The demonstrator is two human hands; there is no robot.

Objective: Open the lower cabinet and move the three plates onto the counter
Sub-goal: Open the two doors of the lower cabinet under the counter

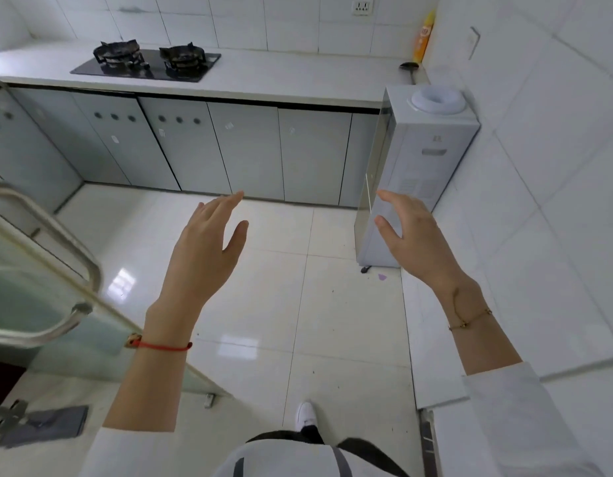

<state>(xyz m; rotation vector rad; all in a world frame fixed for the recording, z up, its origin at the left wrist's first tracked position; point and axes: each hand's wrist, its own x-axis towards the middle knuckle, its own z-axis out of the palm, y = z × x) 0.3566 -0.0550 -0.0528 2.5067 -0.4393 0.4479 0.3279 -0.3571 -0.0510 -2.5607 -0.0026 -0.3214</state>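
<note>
A row of grey lower cabinet doors (246,149) runs under the white counter (281,80) ahead of me, and every door is shut. No plates show anywhere. My left hand (205,249) and my right hand (411,235) are both raised in front of me over the floor, palms facing each other, fingers apart, holding nothing. Both hands are well short of the cabinets, with a stretch of floor between.
A black two-burner gas hob (147,62) sits on the counter's left part. A white water dispenser (415,160) stands at the right end of the cabinets. A yellow bottle (423,39) and a ladle (410,68) are in the back corner. A glass door with a metal handle (40,270) stands at my left.
</note>
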